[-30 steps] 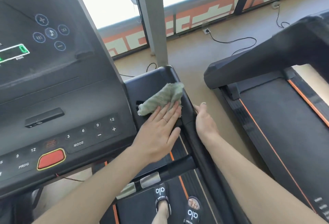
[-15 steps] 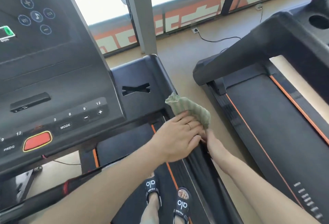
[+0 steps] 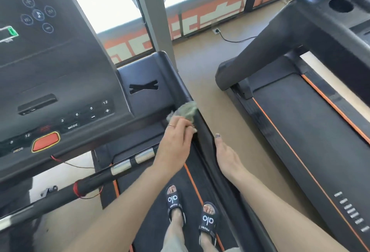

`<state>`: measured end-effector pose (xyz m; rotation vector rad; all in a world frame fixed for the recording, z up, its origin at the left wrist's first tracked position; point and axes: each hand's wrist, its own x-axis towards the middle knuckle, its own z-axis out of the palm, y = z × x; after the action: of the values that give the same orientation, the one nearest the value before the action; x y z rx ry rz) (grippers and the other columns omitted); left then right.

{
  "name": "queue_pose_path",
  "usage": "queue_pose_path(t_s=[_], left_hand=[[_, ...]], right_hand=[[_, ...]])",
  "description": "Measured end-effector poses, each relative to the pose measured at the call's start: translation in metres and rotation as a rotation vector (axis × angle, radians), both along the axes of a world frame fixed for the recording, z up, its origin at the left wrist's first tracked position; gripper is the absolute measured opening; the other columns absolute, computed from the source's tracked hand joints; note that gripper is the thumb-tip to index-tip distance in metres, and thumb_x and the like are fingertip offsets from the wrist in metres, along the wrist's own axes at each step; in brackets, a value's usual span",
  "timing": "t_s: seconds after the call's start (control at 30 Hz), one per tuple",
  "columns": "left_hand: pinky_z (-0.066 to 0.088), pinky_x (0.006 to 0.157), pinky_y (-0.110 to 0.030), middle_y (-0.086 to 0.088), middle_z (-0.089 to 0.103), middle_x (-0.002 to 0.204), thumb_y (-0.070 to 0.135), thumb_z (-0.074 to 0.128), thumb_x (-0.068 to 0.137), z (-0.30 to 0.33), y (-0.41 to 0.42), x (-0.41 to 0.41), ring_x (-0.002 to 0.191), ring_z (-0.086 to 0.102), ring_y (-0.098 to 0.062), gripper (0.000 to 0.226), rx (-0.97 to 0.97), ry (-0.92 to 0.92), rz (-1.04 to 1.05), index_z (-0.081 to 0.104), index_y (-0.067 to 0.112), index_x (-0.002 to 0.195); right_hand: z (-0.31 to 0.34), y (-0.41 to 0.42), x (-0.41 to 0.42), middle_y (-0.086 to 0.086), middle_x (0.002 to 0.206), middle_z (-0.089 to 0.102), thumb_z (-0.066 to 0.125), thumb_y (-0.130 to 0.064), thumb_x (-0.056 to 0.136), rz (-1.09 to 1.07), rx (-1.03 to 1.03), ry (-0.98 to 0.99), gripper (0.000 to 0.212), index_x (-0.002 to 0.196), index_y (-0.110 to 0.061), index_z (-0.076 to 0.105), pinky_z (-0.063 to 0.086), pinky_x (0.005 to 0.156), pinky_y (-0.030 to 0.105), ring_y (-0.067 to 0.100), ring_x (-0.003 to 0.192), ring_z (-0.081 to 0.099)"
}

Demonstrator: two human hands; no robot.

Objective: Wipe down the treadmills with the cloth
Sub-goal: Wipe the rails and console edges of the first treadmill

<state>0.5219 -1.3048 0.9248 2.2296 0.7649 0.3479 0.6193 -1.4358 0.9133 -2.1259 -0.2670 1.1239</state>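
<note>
My left hand (image 3: pixel 176 141) grips the crumpled green cloth (image 3: pixel 185 111) against the black treadmill side rail (image 3: pixel 202 129), which runs toward me; my right hand (image 3: pixel 225 153) rests open just beside it.

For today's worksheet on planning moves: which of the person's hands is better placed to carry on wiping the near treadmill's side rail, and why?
The left hand. It already grips the green cloth against the side rail of the near treadmill. The right hand rests empty on the rail's outer edge, so it would first need to take the cloth.
</note>
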Motion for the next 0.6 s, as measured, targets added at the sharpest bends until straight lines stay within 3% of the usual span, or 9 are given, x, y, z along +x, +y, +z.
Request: queue_pose_path(t_s=[0.1, 0.2, 0.27, 0.33, 0.5, 0.6], left_hand=[[0.043, 0.088, -0.037, -0.007, 0.060, 0.102, 0.034, 0.036, 0.105, 0.012, 0.008, 0.023, 0.105, 0.055, -0.028, 0.027, -0.387, 0.115, 0.396, 0.053, 0.013, 0.097], [0.040, 0.105, -0.046, -0.013, 0.059, 0.127, 0.049, 0.024, 0.100, 0.017, 0.023, 0.050, 0.120, 0.053, -0.036, 0.058, -0.539, 0.382, 0.446, 0.052, 0.006, 0.127], [0.040, 0.109, -0.046, -0.009, 0.060, 0.133, 0.054, 0.026, 0.096, 0.014, 0.036, 0.058, 0.119, 0.055, -0.032, 0.064, -0.740, 0.369, 0.475, 0.054, 0.010, 0.134], [0.050, 0.101, -0.045, -0.009, 0.070, 0.120, 0.054, 0.035, 0.088, 0.010, 0.050, 0.057, 0.106, 0.065, -0.028, 0.059, -0.957, 0.241, 0.523, 0.066, 0.015, 0.120], [0.055, 0.084, -0.040, -0.007, 0.073, 0.110, 0.045, 0.039, 0.090, 0.005, 0.052, 0.066, 0.101, 0.067, -0.027, 0.048, -1.045, 0.110, 0.641, 0.069, 0.014, 0.111], [0.045, 0.100, -0.045, -0.003, 0.062, 0.119, 0.045, 0.033, 0.094, 0.019, 0.023, 0.061, 0.112, 0.056, -0.028, 0.049, -0.880, 0.149, 0.621, 0.058, 0.014, 0.122]], right_hand=[[0.001, -0.001, -0.002, 0.006, 0.157, 0.035, 0.016, -0.049, 0.106, 0.000, 0.003, 0.006, 0.061, 0.151, -0.013, 0.036, 0.018, 0.116, 0.028, 0.023, 0.147, 0.027], [0.002, -0.002, -0.003, 0.007, 0.157, 0.035, 0.015, -0.048, 0.106, 0.007, -0.010, 0.000, 0.061, 0.151, -0.014, 0.036, 0.018, 0.116, 0.028, 0.024, 0.147, 0.027], [0.000, -0.002, -0.003, 0.007, 0.157, 0.035, 0.015, -0.048, 0.106, 0.016, -0.022, -0.012, 0.061, 0.151, -0.014, 0.037, 0.018, 0.116, 0.029, 0.025, 0.146, 0.028], [-0.003, -0.001, -0.003, 0.007, 0.156, 0.038, 0.013, -0.050, 0.105, 0.027, -0.045, -0.029, 0.062, 0.150, -0.016, 0.039, 0.019, 0.116, 0.032, 0.027, 0.145, 0.029], [-0.009, 0.001, 0.000, 0.009, 0.152, 0.043, 0.009, -0.055, 0.103, 0.048, -0.083, -0.064, 0.066, 0.149, -0.020, 0.042, 0.023, 0.115, 0.039, 0.033, 0.142, 0.034], [-0.011, -0.001, 0.000, 0.008, 0.151, 0.044, 0.009, -0.055, 0.102, 0.049, -0.079, -0.068, 0.066, 0.149, -0.022, 0.041, 0.024, 0.115, 0.040, 0.032, 0.141, 0.036]])
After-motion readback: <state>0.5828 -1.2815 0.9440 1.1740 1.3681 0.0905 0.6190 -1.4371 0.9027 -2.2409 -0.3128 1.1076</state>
